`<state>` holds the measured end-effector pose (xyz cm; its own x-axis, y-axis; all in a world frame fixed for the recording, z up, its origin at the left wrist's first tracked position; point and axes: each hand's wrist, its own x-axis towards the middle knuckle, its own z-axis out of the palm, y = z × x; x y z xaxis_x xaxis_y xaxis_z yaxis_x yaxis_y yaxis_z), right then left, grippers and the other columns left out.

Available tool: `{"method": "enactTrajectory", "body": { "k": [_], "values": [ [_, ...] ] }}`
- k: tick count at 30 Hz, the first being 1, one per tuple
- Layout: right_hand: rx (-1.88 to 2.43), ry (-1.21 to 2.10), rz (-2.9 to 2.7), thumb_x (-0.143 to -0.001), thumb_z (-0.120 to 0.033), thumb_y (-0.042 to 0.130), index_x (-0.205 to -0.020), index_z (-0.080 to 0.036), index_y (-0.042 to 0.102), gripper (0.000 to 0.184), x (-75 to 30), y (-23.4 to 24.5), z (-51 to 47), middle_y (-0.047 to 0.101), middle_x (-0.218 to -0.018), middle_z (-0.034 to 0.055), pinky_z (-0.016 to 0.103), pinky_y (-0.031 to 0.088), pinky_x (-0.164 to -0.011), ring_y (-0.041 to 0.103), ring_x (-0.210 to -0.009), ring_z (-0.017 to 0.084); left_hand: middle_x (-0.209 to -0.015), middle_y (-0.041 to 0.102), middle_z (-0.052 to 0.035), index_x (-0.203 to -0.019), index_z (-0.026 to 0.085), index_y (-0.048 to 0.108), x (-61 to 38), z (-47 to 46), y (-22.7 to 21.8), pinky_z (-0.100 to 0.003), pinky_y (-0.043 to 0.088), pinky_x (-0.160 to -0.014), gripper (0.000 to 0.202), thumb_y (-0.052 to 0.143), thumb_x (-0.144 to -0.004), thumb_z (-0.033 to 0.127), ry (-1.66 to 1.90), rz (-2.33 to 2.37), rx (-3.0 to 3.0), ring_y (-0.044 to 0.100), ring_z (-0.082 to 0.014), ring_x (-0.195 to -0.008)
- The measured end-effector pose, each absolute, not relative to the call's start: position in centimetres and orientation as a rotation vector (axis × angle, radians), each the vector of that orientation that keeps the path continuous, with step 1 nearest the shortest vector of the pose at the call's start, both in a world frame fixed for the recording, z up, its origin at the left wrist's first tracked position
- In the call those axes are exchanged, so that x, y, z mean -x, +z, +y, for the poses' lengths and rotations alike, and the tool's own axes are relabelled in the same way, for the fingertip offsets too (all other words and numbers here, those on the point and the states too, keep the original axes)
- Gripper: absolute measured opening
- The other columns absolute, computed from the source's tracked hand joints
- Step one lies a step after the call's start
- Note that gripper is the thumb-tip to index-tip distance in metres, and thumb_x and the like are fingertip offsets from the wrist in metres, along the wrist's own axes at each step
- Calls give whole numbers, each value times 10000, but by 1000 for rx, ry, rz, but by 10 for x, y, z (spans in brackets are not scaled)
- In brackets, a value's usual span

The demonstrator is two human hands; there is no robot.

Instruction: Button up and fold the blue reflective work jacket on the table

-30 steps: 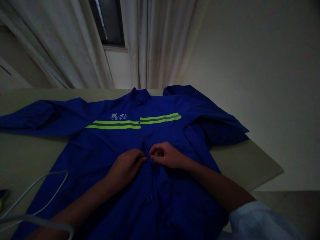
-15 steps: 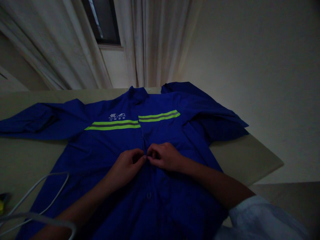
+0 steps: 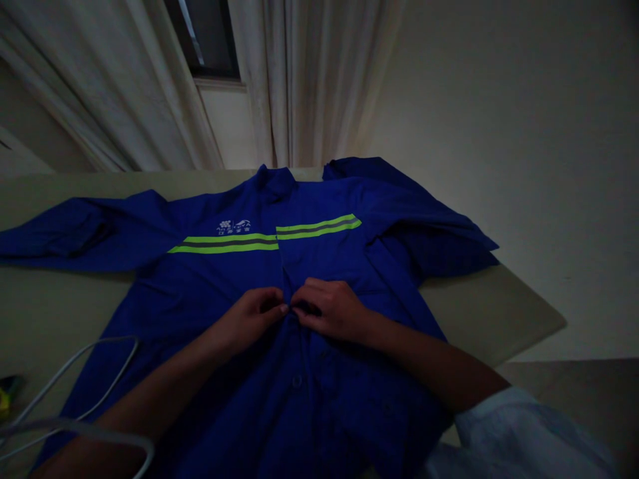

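Observation:
A blue work jacket (image 3: 210, 279) with yellow-green reflective stripes and a white chest logo lies spread out, collar at the far side. My left hand (image 3: 254, 316) pinches the front edge of the jacket near its middle. Right beside it, my right hand (image 3: 329, 306) pinches the other front edge, thumb and fingertips almost touching those of the left. What sits between the fingertips is too small and dark to make out. Below the hands a button (image 3: 297, 381) shows on the front opening.
The jacket lies on a pale table (image 3: 504, 313), whose corner juts out at the right. A white cable (image 3: 114, 339) loops over the lower left, near a yellow and black object (image 3: 6, 396). Curtains (image 3: 329, 80) and a wall stand behind.
Both hands stay at the jacket's front opening, with small finger movements. The left hand has drawn slightly to the left, and the cloth between the hands has shifted a little.

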<state>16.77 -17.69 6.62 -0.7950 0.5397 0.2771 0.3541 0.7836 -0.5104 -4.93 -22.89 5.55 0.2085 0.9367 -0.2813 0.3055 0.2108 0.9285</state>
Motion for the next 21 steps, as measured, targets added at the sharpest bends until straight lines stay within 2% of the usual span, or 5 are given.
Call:
{"method": "enactTrajectory", "body": {
  "k": [5,10,16,21],
  "values": [
    [692,635,-2506,-943,-207,680,-1003,-213,686,61,-166,63,-179,663,-859,-3,242,399,-651,586,-718,129,-715,547,27,-781,205,588,50,-228,52,-274,382,-639,409,716,-756,592,735,1308,-1249,481,-150,-675],
    [562,523,-2521,-995,-230,613,-1008,-203,697,90,-166,58,-176,657,-852,12,252,417,-666,592,-724,137,-754,594,19,-814,199,613,55,-228,59,-280,416,-690,413,778,-701,560,719,1278,-1140,532,-157,-714],
    [380,212,-2660,-1056,-277,525,-972,-211,708,211,-169,57,-168,641,-817,24,290,390,-656,550,-680,143,-751,583,20,-812,199,614,57,-228,58,-279,419,-692,376,778,-720,524,714,1231,-1143,518,-152,-713],
    [329,229,-2675,-1039,-307,558,-953,-221,704,190,-168,56,-164,622,-778,17,297,386,-648,544,-662,142,-753,571,18,-806,204,592,57,-228,56,-277,432,-679,355,734,-774,528,705,1201,-1234,516,-154,-718]
  ]
}}
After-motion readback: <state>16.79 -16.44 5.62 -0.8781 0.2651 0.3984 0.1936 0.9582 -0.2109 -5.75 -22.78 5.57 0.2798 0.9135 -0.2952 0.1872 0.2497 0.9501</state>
